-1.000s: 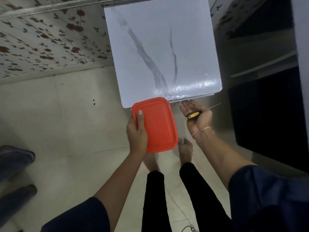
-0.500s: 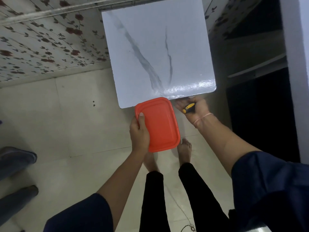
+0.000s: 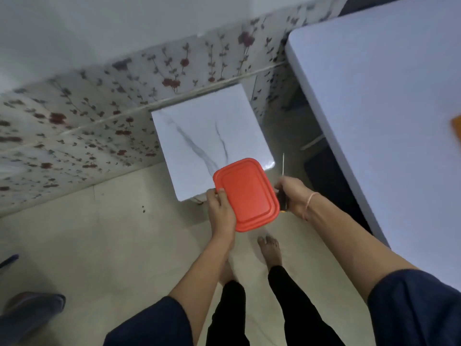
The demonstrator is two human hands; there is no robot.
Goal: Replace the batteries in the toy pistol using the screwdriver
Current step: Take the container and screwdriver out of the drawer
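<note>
I stand on a tiled floor. My left hand (image 3: 220, 212) grips the left edge of a red lidded plastic box (image 3: 248, 193), thumb on the lid, holding it at waist height. My right hand (image 3: 293, 196) grips a screwdriver (image 3: 283, 171) by its black and yellow handle; the thin metal shaft points up and away from me. The two hands are close together, the box between them. No toy pistol or batteries can be seen.
A small white marble-patterned table (image 3: 209, 138) stands ahead against a floral wall. A large white table (image 3: 389, 108) fills the right side, with an orange object (image 3: 456, 128) at the frame's edge. My bare feet (image 3: 270, 249) are below the box. Someone's shoes (image 3: 30, 310) are at lower left.
The view has lifted and pulled back, revealing the large table on the right. My right hand turned over from palm-up to a closed grip, the screwdriver shaft now pointing upward.
</note>
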